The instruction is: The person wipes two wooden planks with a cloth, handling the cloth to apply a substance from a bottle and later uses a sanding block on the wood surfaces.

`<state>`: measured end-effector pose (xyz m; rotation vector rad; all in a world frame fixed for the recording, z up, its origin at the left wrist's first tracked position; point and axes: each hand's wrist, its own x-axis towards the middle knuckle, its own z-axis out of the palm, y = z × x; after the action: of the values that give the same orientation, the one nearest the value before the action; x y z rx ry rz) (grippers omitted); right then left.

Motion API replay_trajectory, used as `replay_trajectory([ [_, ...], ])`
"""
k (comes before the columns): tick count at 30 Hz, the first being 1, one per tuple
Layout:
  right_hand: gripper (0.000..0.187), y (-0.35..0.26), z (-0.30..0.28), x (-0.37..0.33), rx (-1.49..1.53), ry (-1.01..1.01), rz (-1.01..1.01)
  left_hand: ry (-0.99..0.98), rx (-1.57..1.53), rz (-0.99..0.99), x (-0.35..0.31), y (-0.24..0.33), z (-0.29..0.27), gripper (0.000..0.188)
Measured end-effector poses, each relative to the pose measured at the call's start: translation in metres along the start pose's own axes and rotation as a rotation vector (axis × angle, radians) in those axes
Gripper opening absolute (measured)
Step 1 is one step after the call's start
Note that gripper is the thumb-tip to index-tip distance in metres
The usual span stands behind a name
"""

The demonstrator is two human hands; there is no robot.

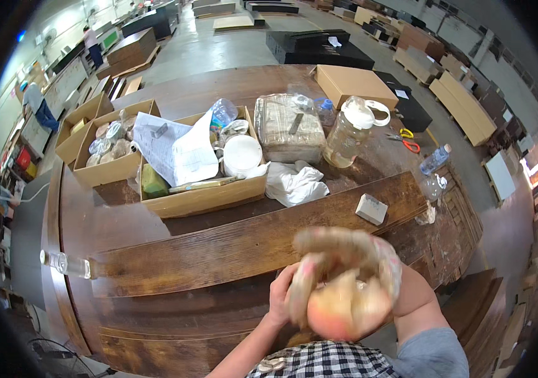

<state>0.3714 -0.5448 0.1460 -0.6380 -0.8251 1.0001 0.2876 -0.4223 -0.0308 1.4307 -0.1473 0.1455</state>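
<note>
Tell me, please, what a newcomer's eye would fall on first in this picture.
Probably the blurred cream-and-pink bundle, low and right of centre, at the left hand. Next, perhaps, the long brown board across the table, then the red-and-yellow-handled scissors right of the white-lidded jug.

Shiny grey floor [203,50] — pale wall [438,22] at right, stacked panels [463,108] alongside

Bench [174,85] arranged around one plank [218,252]
From here I see a block [371,209] on the plank, toward its right end, a bottle [70,264] by its left end, and an open carton [218,196], cloth [294,183] and jug [343,143] behind it.
</note>
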Motion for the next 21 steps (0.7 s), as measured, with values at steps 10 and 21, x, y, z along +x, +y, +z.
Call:
replay_trajectory([
  [10, 0.093, 0.059, 0.040, 0.024, 0.403, -0.381, -0.389, 0.047, -0.106, -0.103, -0.012, -0.023, 0.006, 0.029],
  [21, 0.086, 0.060, 0.049, 0.026, 0.409, -0.077, -0.453, -0.029, -0.090, -0.141, -0.021, -0.024, 0.006, 0.030],
])
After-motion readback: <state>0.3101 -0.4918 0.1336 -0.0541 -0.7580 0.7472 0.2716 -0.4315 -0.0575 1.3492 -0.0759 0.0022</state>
